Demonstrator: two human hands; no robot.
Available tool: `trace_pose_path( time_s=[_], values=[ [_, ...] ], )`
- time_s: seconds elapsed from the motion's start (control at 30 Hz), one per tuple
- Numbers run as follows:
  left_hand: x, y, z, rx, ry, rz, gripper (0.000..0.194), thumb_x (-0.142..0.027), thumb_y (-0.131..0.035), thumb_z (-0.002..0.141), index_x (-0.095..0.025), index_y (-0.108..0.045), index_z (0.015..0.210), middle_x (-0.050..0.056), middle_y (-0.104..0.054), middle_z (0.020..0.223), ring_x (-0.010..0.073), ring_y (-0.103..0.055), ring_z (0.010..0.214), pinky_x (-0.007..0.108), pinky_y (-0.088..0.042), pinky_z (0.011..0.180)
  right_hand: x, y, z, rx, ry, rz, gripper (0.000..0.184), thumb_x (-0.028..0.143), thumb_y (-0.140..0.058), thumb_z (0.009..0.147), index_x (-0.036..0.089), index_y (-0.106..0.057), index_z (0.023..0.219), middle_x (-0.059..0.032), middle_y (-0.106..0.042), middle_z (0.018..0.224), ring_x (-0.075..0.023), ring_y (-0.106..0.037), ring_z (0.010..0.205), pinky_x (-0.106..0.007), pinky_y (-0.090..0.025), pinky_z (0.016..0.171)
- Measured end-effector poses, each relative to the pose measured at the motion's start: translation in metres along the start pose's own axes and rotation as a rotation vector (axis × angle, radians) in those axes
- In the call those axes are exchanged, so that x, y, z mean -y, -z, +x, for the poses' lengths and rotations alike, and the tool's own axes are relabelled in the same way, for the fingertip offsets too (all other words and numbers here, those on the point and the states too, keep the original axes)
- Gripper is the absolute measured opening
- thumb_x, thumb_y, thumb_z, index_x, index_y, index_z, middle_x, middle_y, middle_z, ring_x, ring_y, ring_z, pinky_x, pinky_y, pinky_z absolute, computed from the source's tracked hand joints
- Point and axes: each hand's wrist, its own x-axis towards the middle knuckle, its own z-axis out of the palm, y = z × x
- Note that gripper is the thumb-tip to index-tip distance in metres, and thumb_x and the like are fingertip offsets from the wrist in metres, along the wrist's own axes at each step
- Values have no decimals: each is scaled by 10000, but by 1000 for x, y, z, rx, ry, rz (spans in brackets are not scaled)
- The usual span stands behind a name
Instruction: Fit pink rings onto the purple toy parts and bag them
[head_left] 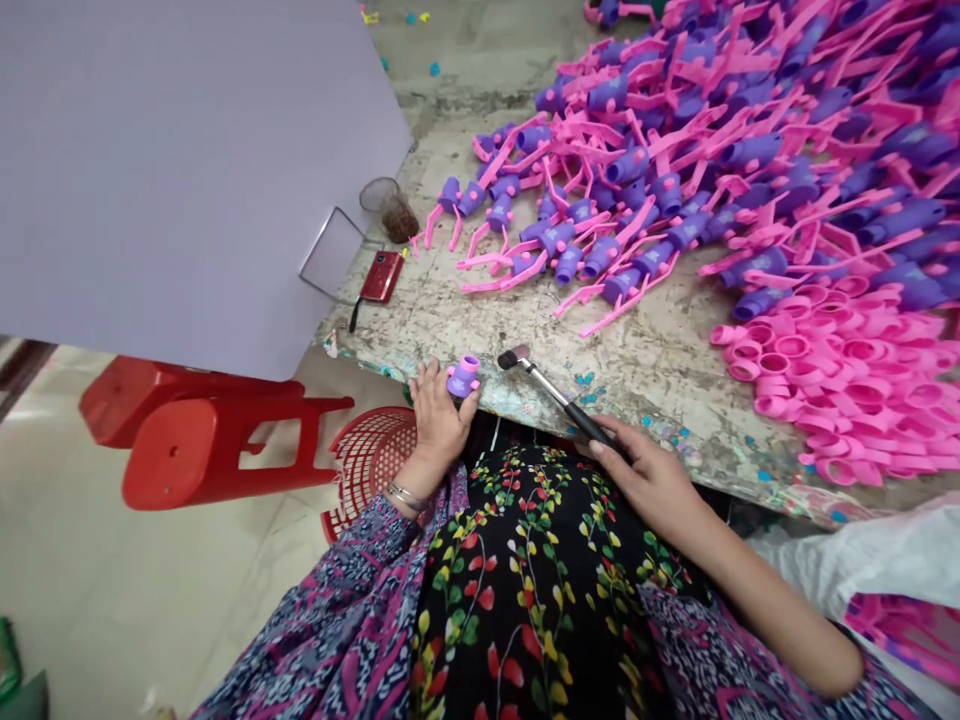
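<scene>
At the near edge of the tabletop, the left hand's fingers pinch a purple piece; right, the other hand's fingers wrap the hammer's black handle.

This is looking like a workshop. Big heaps of the same pink and purple plastic parts are covering a worn, stained tabletop. A hammer is pointing over it, and red plastic stools are lying close by.
</scene>
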Motion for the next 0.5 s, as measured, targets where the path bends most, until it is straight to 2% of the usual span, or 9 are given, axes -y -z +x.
trace_pose_path(
  time_s=[0.07,0.23,0.37,0.5],
  values=[
    [-2,0,0,-11,6,-8,584,-532,-503,902,-94,-505,1288,256,-432,1479,358,-278,1461,582,-212,1169,9,-2,5,-3,31,61,454,453,-468,938,199,-590,1293,-84,-688,1232,-263,-686,1059,-388,-566,881],
    [-11,0,-2,-11,69,-16,562,-493,-522,907,-111,-486,1318,234,-428,1493,349,-263,1469,589,-200,1173,27,-6,15,6,113,114,457,438,-482,944,201,-595,1317,-81,-662,1284,-271,-630,1183,-442,-497,1021],
    [-15,-6,-7,-35,134,-37,581,-475,-502,922,-81,-450,1347,274,-393,1504,347,-241,1478,594,-197,1172,27,-10,20,53,159,66,427,384,-476,957,230,-587,1339,-60,-642,1308,-274,-616,1204,-457,-489,1034],
    [-16,-11,-13,-53,153,-39,623,-478,-478,930,-57,-401,1383,294,-361,1515,345,-204,1490,590,-188,1176,24,-11,24,107,138,37,429,377,-478,956,224,-592,1340,-59,-647,1295,-282,-632,1179,-466,-502,1021]
  ],
)
